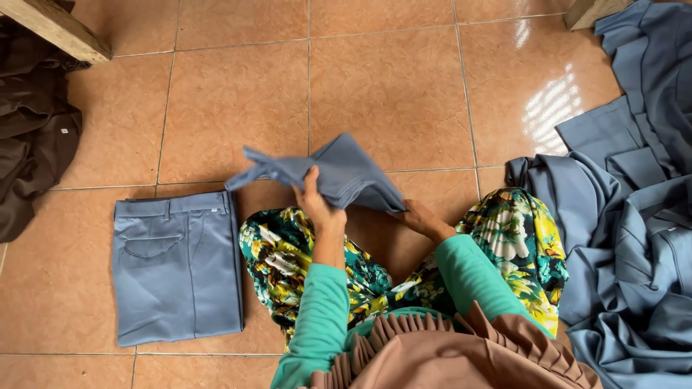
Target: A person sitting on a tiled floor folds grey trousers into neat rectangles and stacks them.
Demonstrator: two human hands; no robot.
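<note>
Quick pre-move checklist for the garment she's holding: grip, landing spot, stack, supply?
1. Left hand grips the blue-grey fabric garment: ok, fingers closed on its middle.
2. Right hand holds the garment's lower right corner: ok.
3. Garment flat and smoothed: not ok, it is bunched and lifted off the floor.
4. Folded blue-grey trousers lie square on the tan tiled floor at her left: ok.
5. Bare floor ahead of her knees: ok.
6. Heap of unfolded blue-grey cloth at her right, within reach: cannot tell.

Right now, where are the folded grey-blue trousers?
In the head view, the folded trousers lie flat on the tiled floor, at the person's left, beside the floral-clad knee.
</note>
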